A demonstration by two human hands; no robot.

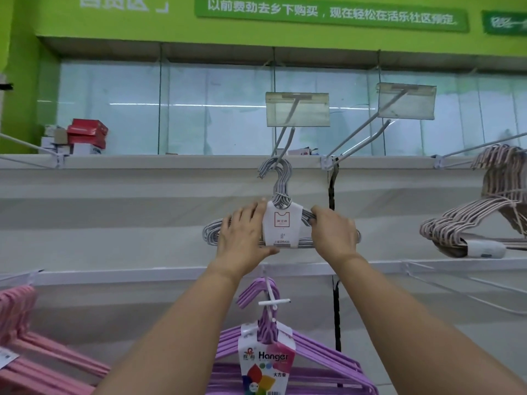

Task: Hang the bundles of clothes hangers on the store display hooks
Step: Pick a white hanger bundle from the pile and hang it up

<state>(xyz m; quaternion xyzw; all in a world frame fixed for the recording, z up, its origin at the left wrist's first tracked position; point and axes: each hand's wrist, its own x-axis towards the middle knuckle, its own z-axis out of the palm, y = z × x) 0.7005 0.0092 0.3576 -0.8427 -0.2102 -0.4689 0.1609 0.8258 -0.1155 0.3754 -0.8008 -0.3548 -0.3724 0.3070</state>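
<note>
Here both hands' fingers, left and right, grip the grey wire hanger bundle.

Grey hanger bundle with white label, upright, hung on display hook

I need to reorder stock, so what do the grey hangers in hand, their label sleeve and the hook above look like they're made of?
Grey hanger bundle: thin rods with a matte grey skin, likely coated wire, though plastic can't be ruled out.
Label sleeve: white printed card, folded flat around the bundle.
Display hook: slim, rigid, pale-painted rod, probably metal.
Left hand and right hand grip the bundle.
</note>
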